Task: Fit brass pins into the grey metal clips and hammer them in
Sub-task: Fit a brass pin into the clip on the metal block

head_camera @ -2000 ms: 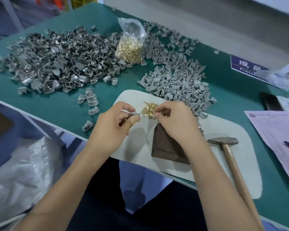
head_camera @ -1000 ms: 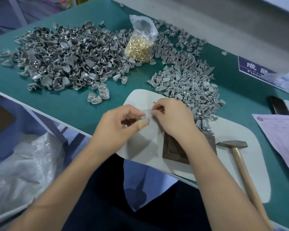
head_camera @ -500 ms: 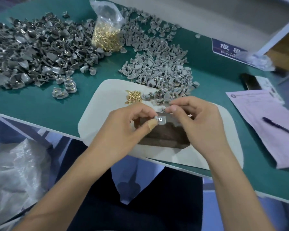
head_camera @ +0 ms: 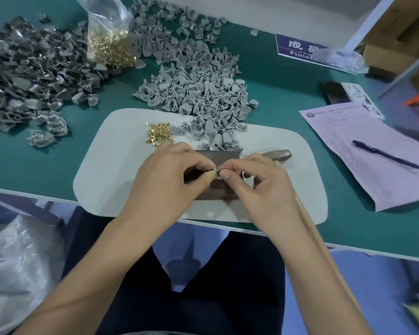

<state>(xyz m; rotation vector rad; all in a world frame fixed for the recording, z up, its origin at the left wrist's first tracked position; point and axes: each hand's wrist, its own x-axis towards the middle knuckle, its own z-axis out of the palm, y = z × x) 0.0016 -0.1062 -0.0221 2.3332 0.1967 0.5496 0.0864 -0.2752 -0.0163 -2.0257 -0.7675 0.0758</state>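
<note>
A: Risk first, from the left; could lose the clip (head_camera: 215,170) out of the left hand (head_camera: 169,176) — only a tip-pinch between thumb and forefinger, with a plaster on the thumb dulling the feel; could twist in the pinch and drop onto the pad (head_camera: 111,165).

B: And on the right side; fingers (head_camera: 225,174) of the right hand (head_camera: 259,187) pinched together at the clip, presumably on a brass pin, though too small to tell; could go in crooked if pushed off-axis, then bend under the hammer (head_camera: 279,155); could also slip free and roll off among the loose pins (head_camera: 159,135).

A: Look of the piece, then; small, grey, a pale glint of metal between the two thumbs, mostly hidden by the fingertips; held just above the dark block (head_camera: 218,157), near the front edge of the table (head_camera: 288,97).

B: Further right, hammer lying on the pad, head just beside the block, untouched; not yet seated for striking, by the look of it; pile of grey clips (head_camera: 198,93) behind.
</note>
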